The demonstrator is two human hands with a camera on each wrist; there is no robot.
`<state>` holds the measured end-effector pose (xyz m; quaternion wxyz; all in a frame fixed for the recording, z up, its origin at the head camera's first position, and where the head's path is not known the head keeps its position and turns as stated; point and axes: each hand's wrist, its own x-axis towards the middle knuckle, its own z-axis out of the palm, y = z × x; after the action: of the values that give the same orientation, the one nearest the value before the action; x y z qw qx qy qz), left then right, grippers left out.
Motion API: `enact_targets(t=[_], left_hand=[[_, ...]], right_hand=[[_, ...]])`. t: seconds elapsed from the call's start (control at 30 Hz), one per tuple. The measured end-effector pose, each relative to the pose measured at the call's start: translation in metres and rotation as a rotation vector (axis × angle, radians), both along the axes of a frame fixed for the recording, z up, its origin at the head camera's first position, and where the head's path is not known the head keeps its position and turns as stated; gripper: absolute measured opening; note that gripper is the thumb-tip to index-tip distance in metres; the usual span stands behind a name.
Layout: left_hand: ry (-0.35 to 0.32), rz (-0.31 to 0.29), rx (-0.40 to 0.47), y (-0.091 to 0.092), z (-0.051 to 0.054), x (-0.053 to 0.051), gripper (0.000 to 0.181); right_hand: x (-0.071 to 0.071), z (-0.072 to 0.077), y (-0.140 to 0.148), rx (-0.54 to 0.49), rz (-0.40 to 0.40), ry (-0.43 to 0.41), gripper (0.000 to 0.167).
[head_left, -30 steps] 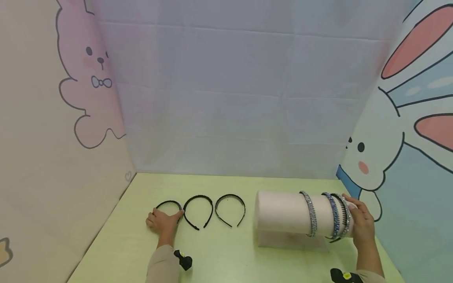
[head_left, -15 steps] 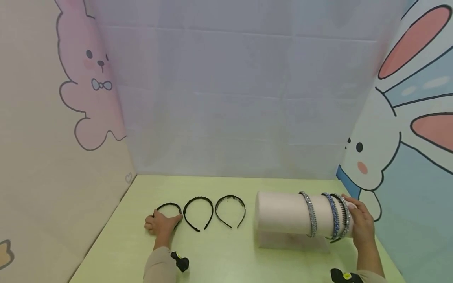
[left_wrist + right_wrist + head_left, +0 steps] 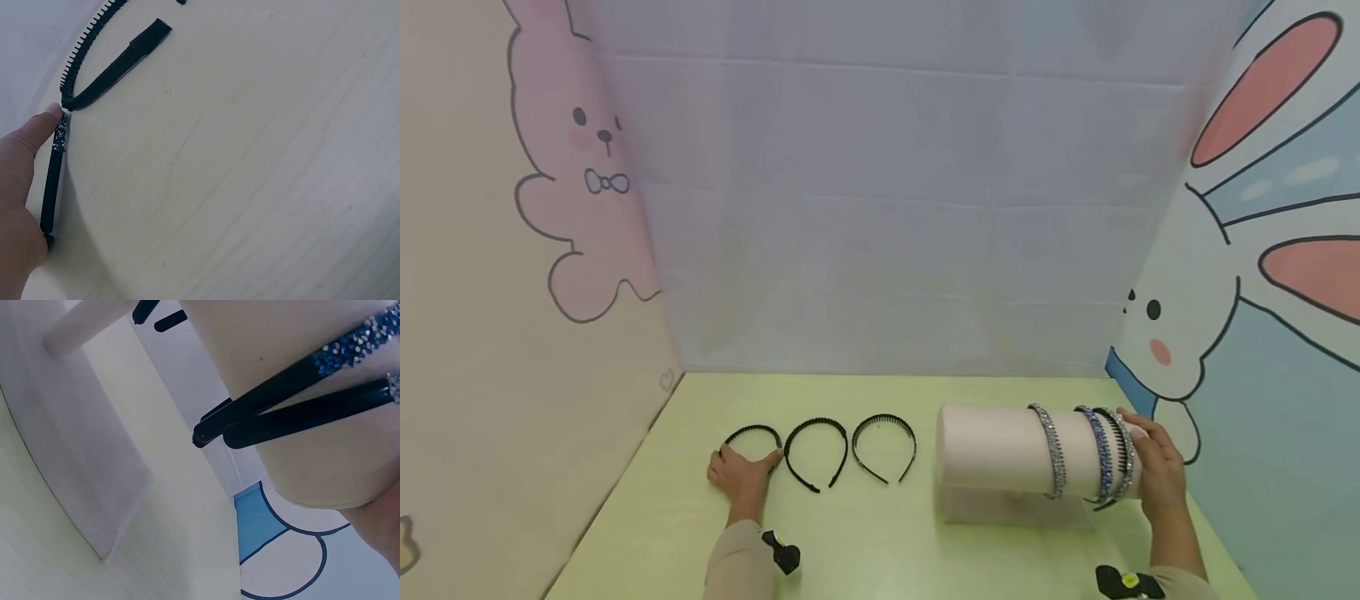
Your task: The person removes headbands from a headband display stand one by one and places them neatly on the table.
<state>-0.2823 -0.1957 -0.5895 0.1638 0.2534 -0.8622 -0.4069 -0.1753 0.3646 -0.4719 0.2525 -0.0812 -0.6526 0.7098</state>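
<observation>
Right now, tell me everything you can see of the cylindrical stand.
The cylindrical stand is pale and smooth-looking, lying horizontally above a flat, pale base that rests on the table; a rod rises from the base. Its material is uncertain. Three glittery bands sit over it: a silver headband standing apart, then a blue headband and another silver headband close together near its right end, which the right hand grips.

No readable text, no legible labels, brands, numbers or signs
</observation>
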Motion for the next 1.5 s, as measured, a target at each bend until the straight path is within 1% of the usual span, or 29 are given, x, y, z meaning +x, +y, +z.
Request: enact_targets(t=[0.13,0.23,0.33,0.4,0.47,0.57,0.7,0.8,0.9,0.97,1.03,1.23,1.37,1.5], left_hand=[[-0.013,-0.01,0.0,-0.003,0.001,0.0,0.105],[-0.02,-0.026,0.002,-0.004,0.0,0.0,0.105],[-0.017,-0.025,0.001,-0.005,-0.001,0.001,0.106],[0.001,-0.023,-0.002,-0.007,-0.003,0.003,0.105],[0.032,-0.022,-0.001,-0.007,-0.002,0.006,0.103],[0.096,-0.034,0.009,-0.004,0.003,0.009,0.098],[0.148,-0.041,0.021,0.002,0.011,0.011,0.092],[0.177,-0.038,0.026,0.008,0.014,0.013,0.089],[0.232,-0.039,0.03,0.017,0.016,0.017,0.086],[0.266,-0.044,0.031,0.023,0.016,0.019,0.084],[0.286,-0.049,0.04,0.029,0.016,0.023,0.082],[0.275,-0.08,0.114,0.041,0.015,0.035,0.08],[0.29,-0.083,0.139,0.046,0.018,0.045,0.078],[0.329,-0.104,0.155,0.057,0.025,0.054,0.076]], right_hand=[[0.0,-0.001,-0.002,0.009,-0.012,-0.021,0.028],[-0.002,0.0,-0.002,0.023,-0.013,-0.019,0.029],[-0.004,0.0,-0.002,0.03,-0.006,-0.01,0.029],[-0.004,-0.001,-0.002,0.031,0.0,-0.007,0.029],[-0.005,-0.001,-0.002,0.029,0.008,0.001,0.028],[-0.007,-0.001,-0.002,0.035,0.008,0.008,0.029],[-0.009,-0.001,-0.001,0.04,0.006,0.019,0.029],[-0.009,-0.002,0.0,0.047,0.002,0.024,0.029],[-0.008,-0.001,0.0,0.042,-0.006,0.019,0.028],[-0.009,0.0,0.0,0.037,-0.006,0.017,0.028],[-0.009,0.0,-0.001,0.024,-0.002,0.013,0.028],[-0.007,0.001,-0.001,0.025,-0.008,-0.016,0.028],[-0.004,-0.001,-0.001,0.013,0.0,0.0,0.027],[-0.002,-0.001,0.002,0.004,0.001,0.025,0.026]])
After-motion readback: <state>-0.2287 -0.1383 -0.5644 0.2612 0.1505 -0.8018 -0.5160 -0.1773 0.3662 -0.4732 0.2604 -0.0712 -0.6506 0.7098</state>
